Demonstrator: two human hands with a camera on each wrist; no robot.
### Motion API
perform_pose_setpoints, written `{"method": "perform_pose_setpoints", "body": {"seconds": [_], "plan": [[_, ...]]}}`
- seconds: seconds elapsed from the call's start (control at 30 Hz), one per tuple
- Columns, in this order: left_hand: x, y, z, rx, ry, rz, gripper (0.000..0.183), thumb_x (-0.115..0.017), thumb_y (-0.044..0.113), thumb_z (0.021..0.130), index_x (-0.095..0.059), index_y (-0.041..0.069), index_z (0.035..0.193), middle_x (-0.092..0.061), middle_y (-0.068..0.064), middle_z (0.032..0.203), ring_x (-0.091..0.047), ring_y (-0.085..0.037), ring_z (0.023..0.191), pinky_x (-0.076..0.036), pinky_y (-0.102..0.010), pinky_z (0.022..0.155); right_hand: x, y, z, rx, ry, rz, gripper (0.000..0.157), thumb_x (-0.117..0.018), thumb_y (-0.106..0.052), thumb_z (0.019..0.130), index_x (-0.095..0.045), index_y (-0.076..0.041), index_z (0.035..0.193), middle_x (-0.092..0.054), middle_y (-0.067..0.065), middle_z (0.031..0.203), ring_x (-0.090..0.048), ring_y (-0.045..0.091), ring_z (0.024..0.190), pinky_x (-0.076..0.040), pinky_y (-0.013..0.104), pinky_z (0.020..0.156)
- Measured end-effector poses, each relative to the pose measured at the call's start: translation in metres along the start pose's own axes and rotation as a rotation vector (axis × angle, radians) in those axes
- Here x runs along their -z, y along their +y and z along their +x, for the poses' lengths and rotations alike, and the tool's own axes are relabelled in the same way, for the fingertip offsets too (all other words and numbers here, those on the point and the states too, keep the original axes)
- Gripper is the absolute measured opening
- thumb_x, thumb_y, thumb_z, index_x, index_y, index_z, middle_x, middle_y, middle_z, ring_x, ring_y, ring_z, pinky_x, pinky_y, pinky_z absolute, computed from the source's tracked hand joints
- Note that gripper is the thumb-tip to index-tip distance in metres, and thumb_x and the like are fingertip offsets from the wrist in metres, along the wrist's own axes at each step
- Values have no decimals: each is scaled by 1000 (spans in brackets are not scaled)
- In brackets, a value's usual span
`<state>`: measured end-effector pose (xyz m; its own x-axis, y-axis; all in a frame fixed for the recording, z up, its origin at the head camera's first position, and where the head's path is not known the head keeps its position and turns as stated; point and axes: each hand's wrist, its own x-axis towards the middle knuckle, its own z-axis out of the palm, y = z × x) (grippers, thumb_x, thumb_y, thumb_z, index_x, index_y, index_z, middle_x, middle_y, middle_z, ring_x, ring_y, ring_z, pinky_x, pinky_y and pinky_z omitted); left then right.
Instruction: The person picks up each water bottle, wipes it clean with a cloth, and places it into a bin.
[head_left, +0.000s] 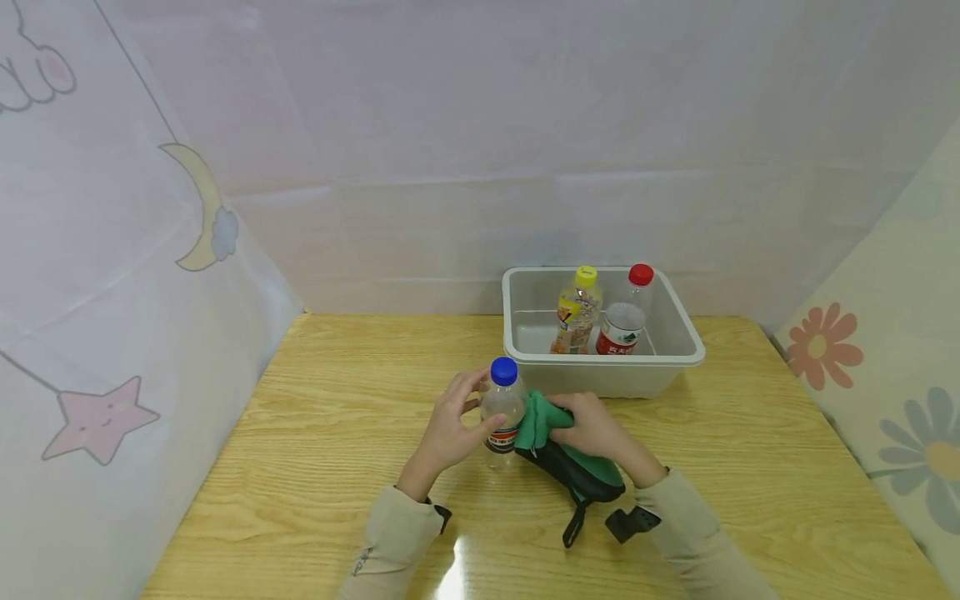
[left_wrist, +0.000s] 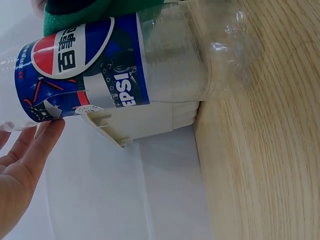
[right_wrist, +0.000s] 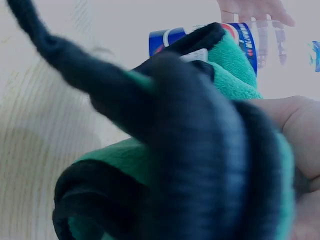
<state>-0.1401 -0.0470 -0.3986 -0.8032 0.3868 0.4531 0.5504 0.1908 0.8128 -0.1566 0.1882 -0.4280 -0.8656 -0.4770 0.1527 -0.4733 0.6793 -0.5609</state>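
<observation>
A clear plastic bottle with a blue cap and a Pepsi label stands upright on the wooden table. My left hand holds it from the left, thumb at the front and fingers toward the back. In the left wrist view, fingertips touch the lower edge of the label. My right hand grips a green towelling cloth with black trim and a black hanging loop. The bunched end of this cloth is against the bottle's right side, while the rest hangs toward the table.
Behind the hands stands a pale grey plastic bin. Inside it are a yellow-capped bottle and a red-capped bottle. Light printed sheets enclose the back and sides of the table.
</observation>
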Motion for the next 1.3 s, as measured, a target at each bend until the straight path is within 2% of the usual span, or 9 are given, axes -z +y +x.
{"method": "perform_pose_setpoints", "body": {"seconds": [0.13,0.23,0.57,0.77,1.3], "plan": [[-1,-1,0,-15,9,11,53,-66,-4,79,-43,-9,126,-50,-24,115,-52,-37,104,-49,-47,81,5,-3,-3,10,0,-3,42,-72,-4,73,-60,7,113,-63,20,106,-60,33,95,-50,44,78],[0,-1,0,-16,3,19,53,-66,-4,79,-43,-9,127,-50,-24,115,-52,-36,104,-50,-46,81,10,-4,-5,9,0,-11,43,-73,-6,74,-60,7,113,-62,21,107,-59,36,97,-49,46,79],[3,0,1,4,-37,23,54,-67,-2,80,-42,-10,127,-50,-24,118,-52,-36,105,-49,-48,82,32,-8,-9,32,53,-35,43,-75,-8,73,-61,5,111,-64,18,103,-61,31,90,-50,39,72],[7,2,3,29,-59,-1,54,-67,-2,80,-41,-12,126,-51,-27,118,-52,-38,106,-48,-49,82,45,-13,-12,21,84,-29,43,-74,-5,73,-60,4,113,-64,17,103,-61,29,90,-50,39,72],[9,-6,3,-6,-71,-70,48,-65,-6,79,-46,-12,122,-49,-27,115,-51,-40,103,-50,-46,81,52,-23,-7,64,93,-23,47,-74,-5,73,-59,2,117,-64,14,107,-60,25,92,-49,38,74]]}}
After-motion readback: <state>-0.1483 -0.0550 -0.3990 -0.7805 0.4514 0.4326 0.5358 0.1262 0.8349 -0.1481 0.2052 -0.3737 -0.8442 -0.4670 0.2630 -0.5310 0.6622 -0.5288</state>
